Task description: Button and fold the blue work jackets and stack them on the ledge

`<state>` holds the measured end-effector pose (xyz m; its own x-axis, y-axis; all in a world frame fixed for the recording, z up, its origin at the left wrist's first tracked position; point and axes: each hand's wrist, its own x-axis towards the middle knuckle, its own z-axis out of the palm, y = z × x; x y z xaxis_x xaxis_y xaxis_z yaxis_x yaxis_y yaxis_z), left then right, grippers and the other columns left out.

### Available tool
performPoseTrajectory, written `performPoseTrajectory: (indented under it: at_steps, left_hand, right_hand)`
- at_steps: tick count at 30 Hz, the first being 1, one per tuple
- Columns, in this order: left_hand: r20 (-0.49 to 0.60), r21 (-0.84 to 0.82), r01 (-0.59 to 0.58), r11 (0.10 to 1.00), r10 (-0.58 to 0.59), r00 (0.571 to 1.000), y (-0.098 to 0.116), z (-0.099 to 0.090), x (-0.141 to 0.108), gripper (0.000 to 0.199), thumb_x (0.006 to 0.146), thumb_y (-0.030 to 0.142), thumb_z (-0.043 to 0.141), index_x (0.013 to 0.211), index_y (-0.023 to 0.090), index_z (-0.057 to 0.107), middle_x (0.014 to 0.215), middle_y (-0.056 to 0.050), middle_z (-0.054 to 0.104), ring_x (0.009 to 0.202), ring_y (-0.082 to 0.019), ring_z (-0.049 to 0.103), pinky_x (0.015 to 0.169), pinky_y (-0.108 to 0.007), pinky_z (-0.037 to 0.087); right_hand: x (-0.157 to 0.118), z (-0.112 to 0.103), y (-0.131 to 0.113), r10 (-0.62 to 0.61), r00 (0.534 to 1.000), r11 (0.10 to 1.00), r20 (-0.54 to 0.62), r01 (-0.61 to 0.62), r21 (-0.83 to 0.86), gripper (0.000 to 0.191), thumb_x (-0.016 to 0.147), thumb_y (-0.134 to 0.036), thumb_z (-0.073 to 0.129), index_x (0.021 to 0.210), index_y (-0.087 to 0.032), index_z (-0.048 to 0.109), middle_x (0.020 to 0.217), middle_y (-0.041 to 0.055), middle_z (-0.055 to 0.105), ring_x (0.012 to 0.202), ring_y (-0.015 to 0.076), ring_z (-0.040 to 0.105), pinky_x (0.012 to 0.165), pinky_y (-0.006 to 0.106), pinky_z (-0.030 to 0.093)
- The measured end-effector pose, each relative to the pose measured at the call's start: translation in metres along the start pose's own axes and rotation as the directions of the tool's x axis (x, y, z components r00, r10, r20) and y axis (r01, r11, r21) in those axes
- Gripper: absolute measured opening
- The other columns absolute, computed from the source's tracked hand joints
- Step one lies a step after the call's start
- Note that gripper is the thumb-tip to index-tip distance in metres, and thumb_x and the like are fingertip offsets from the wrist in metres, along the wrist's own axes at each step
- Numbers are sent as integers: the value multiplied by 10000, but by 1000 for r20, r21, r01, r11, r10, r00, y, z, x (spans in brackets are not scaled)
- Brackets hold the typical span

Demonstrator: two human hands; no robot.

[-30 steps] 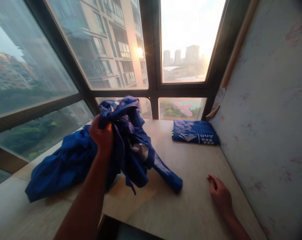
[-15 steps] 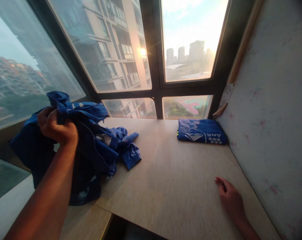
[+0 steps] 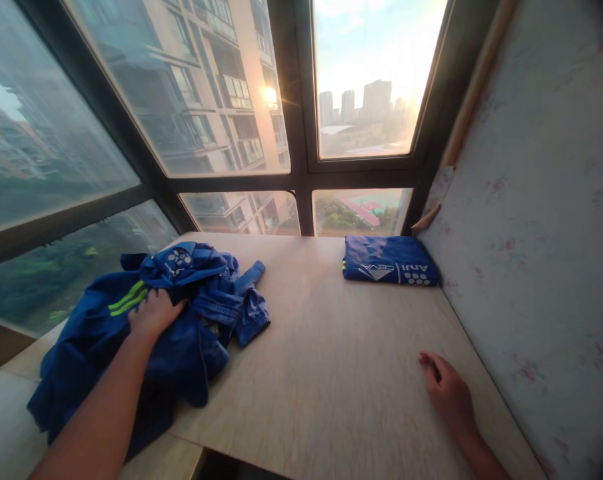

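Observation:
A rumpled blue jacket [image 3: 96,310], with two yellow-green stripes and a white print, lies heaped on the left of the wooden surface. My left hand [image 3: 154,312] rests on top of it, fingers apart on the cloth beside the stripes. Far to the right, my right hand [image 3: 447,390] lies on its side on the surface, loosely curved, with a gap between thumb and fingers and nothing held. Beyond it, near the window, sits a neatly folded blue garment [image 3: 388,257] with white lettering, which neither hand touches.
The pale wood-patterned surface [image 3: 311,360] runs to the dark window frame [image 3: 301,179] at the back. A flowered wall [image 3: 531,220] bounds it on the right. At the front edge there is a dark opening [image 3: 231,467].
My left hand has come down with the jacket, which was held bunched in the air and now lies on the surface, stripes showing. My right hand is about where it was.

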<state>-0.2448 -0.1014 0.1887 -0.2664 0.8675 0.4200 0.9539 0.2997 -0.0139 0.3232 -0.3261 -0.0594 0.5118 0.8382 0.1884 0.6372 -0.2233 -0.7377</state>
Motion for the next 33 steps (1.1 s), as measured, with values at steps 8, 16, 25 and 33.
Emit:
performPoseTrajectory:
  at_steps: [8,16,25,33]
  left_hand:
    - [-287,-292,-197,936,110,952,31,34,-114,387,924,326,460,1237,127,575,1219,-134,645,1042,-237,618,935,-348,460]
    - [321,-531,-298,793,515,795,141,77,-193,303,960,321,401,782,238,631,763,8,694,689,-139,615,601,-252,337]
    - [301,-448,-356,820,513,804,177,116,-182,256,957,252,376,811,221,584,839,-55,688,780,-186,623,632,-287,316]
    - [323,-440,-351,827,510,797,179,124,-183,235,952,237,378,840,225,584,839,-58,683,804,-205,634,647,-296,342]
  right_hand:
    - [2,0,0,16,1000,1000,2,-16,-13,350,849,-346,408,1038,-188,657,1086,120,724,1012,268,674,901,402,489]
    - [8,-4,2,70,996,997,48,-68,-34,377,836,-361,406,1047,-192,669,1055,99,733,992,249,679,873,367,494]
    - [106,5,-22,-81,995,969,-50,67,-236,416,877,-418,386,1042,-173,679,1005,119,738,814,237,694,732,351,522]
    - [264,62,-60,-238,970,896,-46,201,-397,454,890,-366,438,1210,-96,614,1350,206,565,1269,314,485,1062,445,366]
